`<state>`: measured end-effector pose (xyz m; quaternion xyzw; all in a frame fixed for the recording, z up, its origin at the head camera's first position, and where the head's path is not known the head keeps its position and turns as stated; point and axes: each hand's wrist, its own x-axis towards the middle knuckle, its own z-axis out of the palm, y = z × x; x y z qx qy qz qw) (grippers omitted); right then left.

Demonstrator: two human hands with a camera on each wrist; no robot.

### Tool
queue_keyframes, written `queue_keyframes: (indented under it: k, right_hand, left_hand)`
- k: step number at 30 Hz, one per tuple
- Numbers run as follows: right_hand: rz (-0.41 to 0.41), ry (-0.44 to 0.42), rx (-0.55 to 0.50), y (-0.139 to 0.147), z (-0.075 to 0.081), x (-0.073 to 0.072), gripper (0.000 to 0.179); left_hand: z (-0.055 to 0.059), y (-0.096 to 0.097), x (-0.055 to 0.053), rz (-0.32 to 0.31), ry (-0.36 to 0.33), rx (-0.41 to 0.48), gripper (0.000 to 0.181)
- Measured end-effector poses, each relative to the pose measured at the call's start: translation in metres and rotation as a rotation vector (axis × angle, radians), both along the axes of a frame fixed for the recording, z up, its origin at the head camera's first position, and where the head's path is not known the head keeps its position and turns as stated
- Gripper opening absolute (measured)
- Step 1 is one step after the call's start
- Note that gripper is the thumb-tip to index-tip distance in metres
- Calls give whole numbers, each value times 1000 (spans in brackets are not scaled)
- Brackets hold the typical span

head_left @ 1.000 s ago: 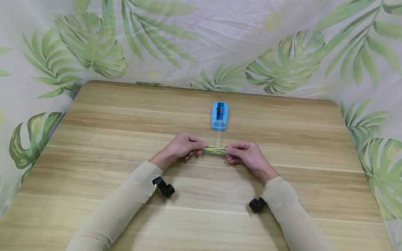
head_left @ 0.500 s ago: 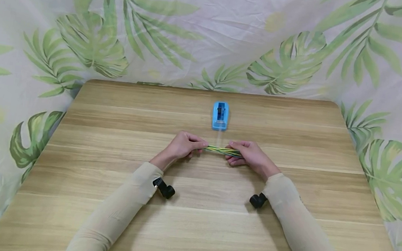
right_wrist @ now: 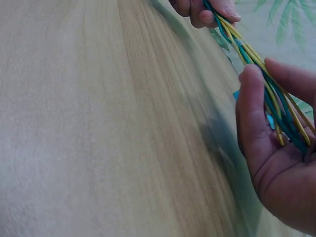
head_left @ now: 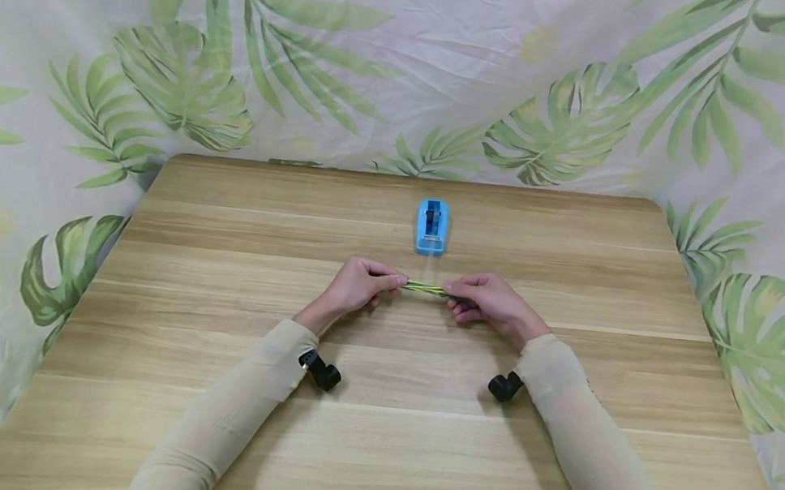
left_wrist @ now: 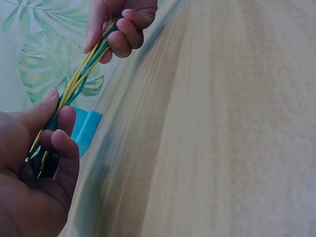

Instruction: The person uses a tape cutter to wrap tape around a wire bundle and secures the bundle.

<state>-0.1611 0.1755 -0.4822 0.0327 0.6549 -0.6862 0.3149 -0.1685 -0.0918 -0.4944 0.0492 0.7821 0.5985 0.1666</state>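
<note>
Several yellow and green wires form a bundle (head_left: 424, 287), held level between both hands in the head view. My left hand (head_left: 358, 283) pinches its left end between thumb and fingers. My right hand (head_left: 492, 300) grips the other end; in the right wrist view the wires (right_wrist: 247, 52) run between thumb and finger, and their loose ends lie over the palm. A clear strip of tape (head_left: 430, 266) stretches from the blue tape dispenser (head_left: 432, 225) down to the bundle's middle. Part of the dispenser (left_wrist: 85, 129) shows behind the left hand in the left wrist view.
The wooden table (head_left: 403, 459) spreads out under both forearms. Behind it hangs a leaf-patterned cloth (head_left: 415, 60), close to the table's back edge. A small black camera is strapped to each wrist.
Half a second ago the right fingers were lifted and more of the wires showed along that hand; now they close round the bundle again. The left hand has stayed almost still.
</note>
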Motion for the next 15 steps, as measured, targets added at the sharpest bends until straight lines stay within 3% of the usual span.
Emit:
queue_keyframes:
  k: [8,15]
  right_hand:
    - [-60,62,-35,-2,-6,1,25]
    - [-84,111,5,-2,-6,2,18]
  left_hand:
    - [0,-1,0,-17,-13,27,18]
    - [2,-4,-2,-4,-134,79,32]
